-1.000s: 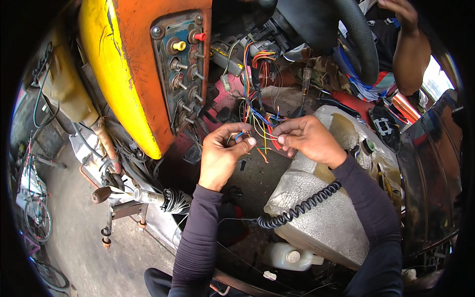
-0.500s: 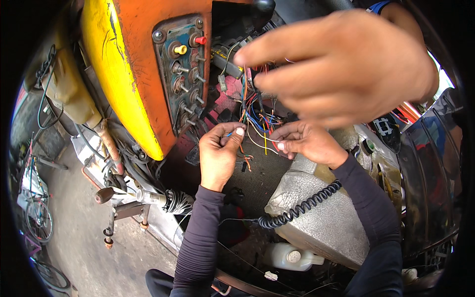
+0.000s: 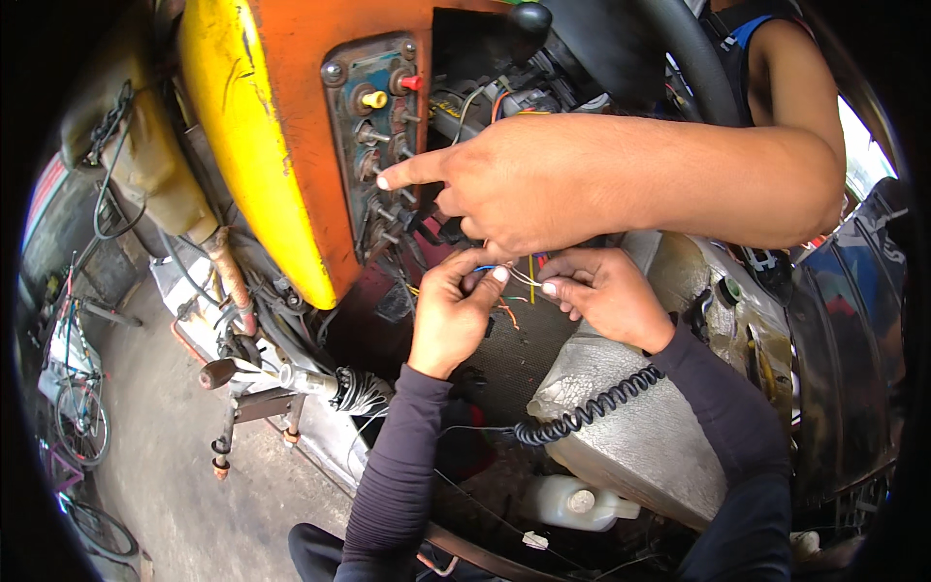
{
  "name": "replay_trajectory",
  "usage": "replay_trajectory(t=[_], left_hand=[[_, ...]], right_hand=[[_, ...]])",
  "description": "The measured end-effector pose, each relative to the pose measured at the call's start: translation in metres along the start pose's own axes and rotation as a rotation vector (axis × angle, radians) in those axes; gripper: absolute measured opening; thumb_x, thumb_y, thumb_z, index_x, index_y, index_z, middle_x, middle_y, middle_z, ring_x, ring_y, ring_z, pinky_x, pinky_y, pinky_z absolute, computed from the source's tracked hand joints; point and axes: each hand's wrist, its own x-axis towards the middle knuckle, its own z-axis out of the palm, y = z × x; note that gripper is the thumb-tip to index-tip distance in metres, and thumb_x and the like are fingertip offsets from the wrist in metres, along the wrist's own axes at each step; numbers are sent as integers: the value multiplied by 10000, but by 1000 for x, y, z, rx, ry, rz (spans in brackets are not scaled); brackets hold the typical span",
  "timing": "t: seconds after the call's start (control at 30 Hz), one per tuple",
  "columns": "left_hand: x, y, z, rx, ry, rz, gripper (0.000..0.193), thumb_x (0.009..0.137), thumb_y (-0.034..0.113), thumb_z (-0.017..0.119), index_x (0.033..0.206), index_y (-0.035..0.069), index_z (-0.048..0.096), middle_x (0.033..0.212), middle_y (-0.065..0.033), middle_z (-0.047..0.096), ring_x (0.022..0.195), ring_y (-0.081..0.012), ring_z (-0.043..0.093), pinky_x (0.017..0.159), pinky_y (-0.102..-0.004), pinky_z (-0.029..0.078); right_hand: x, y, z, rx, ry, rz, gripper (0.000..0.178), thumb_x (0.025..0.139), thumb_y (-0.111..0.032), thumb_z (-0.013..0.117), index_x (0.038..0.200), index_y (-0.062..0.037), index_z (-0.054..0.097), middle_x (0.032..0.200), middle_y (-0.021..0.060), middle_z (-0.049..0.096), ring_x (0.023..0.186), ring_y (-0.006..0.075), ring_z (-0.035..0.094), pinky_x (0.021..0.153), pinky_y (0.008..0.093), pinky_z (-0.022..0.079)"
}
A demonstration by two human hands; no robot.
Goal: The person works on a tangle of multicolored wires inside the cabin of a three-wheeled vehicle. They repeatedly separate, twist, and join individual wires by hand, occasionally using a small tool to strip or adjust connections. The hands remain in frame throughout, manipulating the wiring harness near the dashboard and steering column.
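Three hands crowd the open wiring bay of an orange and yellow vehicle body. The person's left hand (image 3: 454,315) comes up from a dark sleeve, its fingers pinched together on a bunch of thin coloured wires (image 3: 512,279) just below the dashboard edge. The right hand (image 3: 603,296) meets it from the other side, fingertips closed on the same wires, so the two hands almost touch. Between them the short stretch of wire runs roughly left to right, while loose ends in orange, yellow and blue drop downward and others lead up into the tangle behind the panel.

Above both, a co-worker's bare arm reaches in from the right; that hand (image 3: 495,184) lies level, its index finger stretched out to the left and its tip touching the switch panel (image 3: 373,136), a worn grey-blue plate set upright in the orange bodywork (image 3: 291,78) with a yellow knob and a red knob near its top.

Below the right wrist, a black coiled cord (image 3: 592,407) slants from lower left to upper right over a dull silver-grey cover (image 3: 630,436). A white plastic bottle (image 3: 572,502) lies beneath it. Far left, on the concrete floor (image 3: 175,485), bicycles (image 3: 78,417) stand well apart from the work.
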Motion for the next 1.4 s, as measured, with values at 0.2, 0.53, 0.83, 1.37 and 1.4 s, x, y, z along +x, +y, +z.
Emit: replay_trajectory(t=[0.2,0.53,0.83,1.37,1.4], left_hand=[[-1,15,8,-44,-39,-155,140,994,-5,705,1121,-51,742,976,-50,744,795,-81,666,677,-210,516],[1,33,19,328,15,-15,123,922,42,770,1032,-11,785,674,-5,593,594,-74,441,553,-284,397],[1,31,24,375,47,-86,126,917,53,774,1028,-2,790,634,36,483,590,-55,373,524,-287,339],[17,35,5,-391,167,-460,166,989,68,674,1126,-14,719,794,32,611,591,-42,467,488,-211,330],[16,34,-1,-312,155,-438,192,976,49,689,1152,-22,717,819,24,637,616,-44,506,509,-211,373]], right_hand=[[1,1,7,41,59,-120,214,953,-39,725,1159,19,731,863,71,727,683,67,632,622,264,531],[2,9,12,-352,253,-640,213,924,-61,713,1133,-24,733,998,170,759,896,380,740,806,441,591],[7,10,10,-463,265,-564,146,935,-88,736,1060,-16,720,956,161,744,820,320,727,743,394,561],[5,9,0,-352,124,-511,115,896,-61,722,961,-24,636,802,122,642,683,273,656,648,394,517],[5,9,1,-282,112,-471,109,906,-60,721,971,-25,641,790,107,632,673,234,645,643,374,512]])
